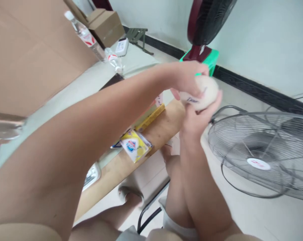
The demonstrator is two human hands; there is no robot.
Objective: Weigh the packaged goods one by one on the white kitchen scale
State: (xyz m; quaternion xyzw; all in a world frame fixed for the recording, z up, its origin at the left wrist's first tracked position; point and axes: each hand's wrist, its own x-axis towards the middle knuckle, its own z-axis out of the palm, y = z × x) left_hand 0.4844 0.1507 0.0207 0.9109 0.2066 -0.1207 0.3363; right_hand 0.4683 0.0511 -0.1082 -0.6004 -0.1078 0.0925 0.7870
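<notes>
A white, rounded object with dark blue lettering (208,92) is held up between both my hands, past the bench's far right end. My left hand (189,78) reaches across from the left and grips it from above, its thumb lying along the surface. From below, my right hand (198,122) wraps its fingers around the far side. Motion blurs the lettering and the exact kind of the object. Beneath my left forearm, a yellow and white box with a blue logo (135,145) lies on the wooden bench edge (166,124), beside a flat yellow box (150,117).
Plastic bottles (87,38) and a cardboard box (106,28) sit at the back left. A large wire-caged fan (257,150) occupies the right side. Behind my hands, a dark red fan (199,36) rests on a green stool (213,60). A white tray (92,175) lies at the lower left.
</notes>
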